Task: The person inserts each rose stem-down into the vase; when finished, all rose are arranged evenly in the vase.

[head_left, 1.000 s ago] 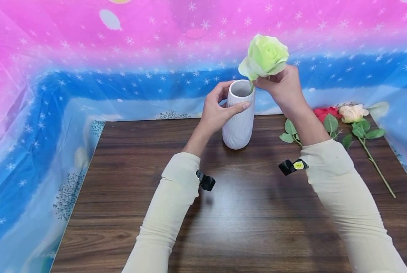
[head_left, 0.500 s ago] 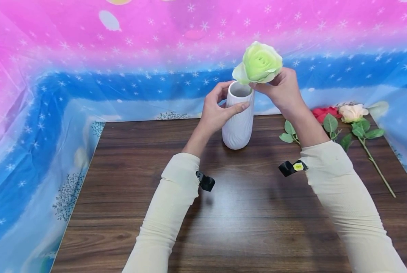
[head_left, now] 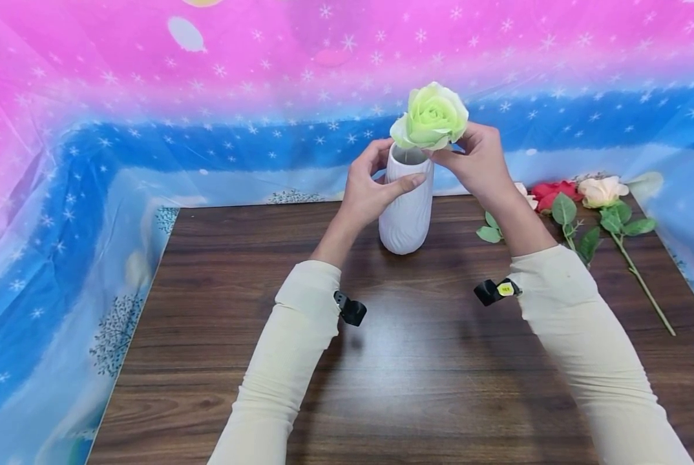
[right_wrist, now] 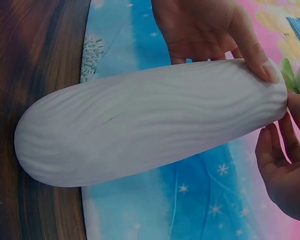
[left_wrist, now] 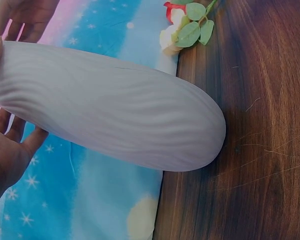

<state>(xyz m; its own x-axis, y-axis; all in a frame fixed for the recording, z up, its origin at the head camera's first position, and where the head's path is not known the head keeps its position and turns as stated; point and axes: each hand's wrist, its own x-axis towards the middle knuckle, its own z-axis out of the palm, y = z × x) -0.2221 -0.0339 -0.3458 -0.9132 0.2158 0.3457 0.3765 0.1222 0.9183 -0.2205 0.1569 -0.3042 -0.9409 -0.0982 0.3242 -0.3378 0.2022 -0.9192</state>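
A white vase (head_left: 406, 210) with wavy grooves stands upright toward the back of the table. My left hand (head_left: 372, 184) grips it near the rim, thumb across the front and fingers round the far side. Just over the vase mouth is a pale green rose (head_left: 433, 117), its bloom covering part of the opening. My right hand (head_left: 477, 160) pinches the rose right below the bloom, beside the rim. Most of its stem is hidden inside the vase. In the right wrist view, the left thumb lies along the vase (right_wrist: 155, 122) and the right hand (right_wrist: 285, 170) is at the rim.
On the dark wooden table (head_left: 236, 323), to the right, lie a red rose (head_left: 556, 194) and a cream rose (head_left: 603, 192) with leafy stems. Another pale bloom shows partly behind the right wrist. A pink and blue snowflake cloth (head_left: 236, 116) hangs behind the table.
The green rose has moved down and left, closer over the vase mouth, with the right hand following. The left hand and vase have stayed in place.
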